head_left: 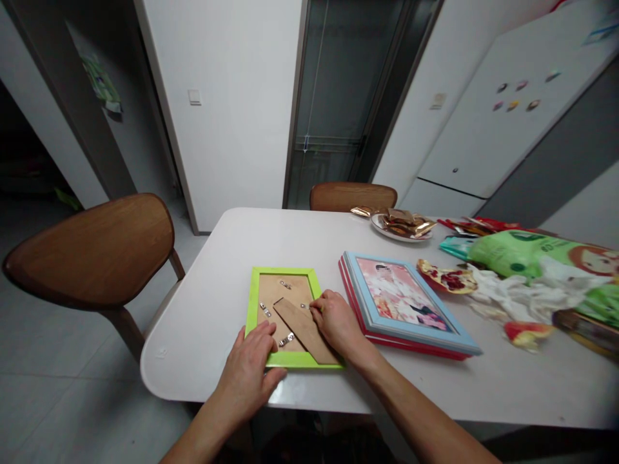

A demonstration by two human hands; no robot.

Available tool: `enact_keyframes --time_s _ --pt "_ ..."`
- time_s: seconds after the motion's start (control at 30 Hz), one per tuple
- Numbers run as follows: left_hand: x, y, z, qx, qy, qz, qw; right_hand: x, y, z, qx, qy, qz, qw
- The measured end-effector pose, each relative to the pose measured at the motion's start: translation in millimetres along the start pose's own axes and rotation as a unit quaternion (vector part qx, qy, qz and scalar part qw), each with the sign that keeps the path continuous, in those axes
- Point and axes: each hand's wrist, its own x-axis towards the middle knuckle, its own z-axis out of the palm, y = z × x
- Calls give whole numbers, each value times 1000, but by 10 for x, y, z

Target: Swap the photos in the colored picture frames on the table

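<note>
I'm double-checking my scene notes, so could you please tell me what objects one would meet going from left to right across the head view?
Brown chair at the left → lime-green frame → blue-topped stack of frames → reddish fruit piece.

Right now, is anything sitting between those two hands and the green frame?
Nothing visible is. The left hand lies over the near left corner of the green frame, and the right hand reaches over its right side. The stack of frames lies farther right, not between them.
</note>
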Motion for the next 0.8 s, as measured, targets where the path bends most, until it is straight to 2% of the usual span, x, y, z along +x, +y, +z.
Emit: enact_keyframes --time_s 0.17,0.3,0.37,0.5,0.8 --pt "-11 3 -19 -10 1 1 1000 -96 -18 -65 14 -9 -26 1000" --pt "-16 -10 -10 -16 4 9 1000 -227 -150 -125 15 25 -36 999" --pt "-17 -24 3 -14 6 14 1000 -298 -260 -131 41 28 -79 996" --pt "-15 -48 25 -19 10 22 1000 -369 -454 -104 93 -22 -173 980" --pt "-10 -60 42 -40 23 24 999 -368 -455 -118 126 -55 -182 974"
